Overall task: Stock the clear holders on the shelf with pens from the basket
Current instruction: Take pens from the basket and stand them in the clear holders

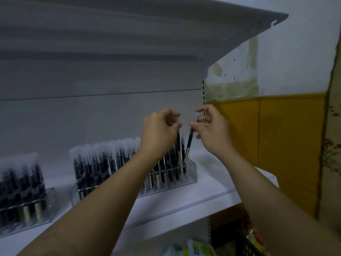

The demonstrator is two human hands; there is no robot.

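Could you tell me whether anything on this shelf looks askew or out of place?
Only one pen leans, at the right end of the right-hand clear holder, while its neighbours stand upright; the right hand pinches its top, so it is probably being inserted. Nothing looks spilled or damaged.

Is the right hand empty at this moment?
No, the right hand pinches the top of a dark pen, whose lower end reaches the clear holder.

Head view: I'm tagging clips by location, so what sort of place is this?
Probably a stationery shop or its stockroom: a white metal shelf on a slotted upright, clear holders packed with identical pens, left hand and right hand each pinching a pen.
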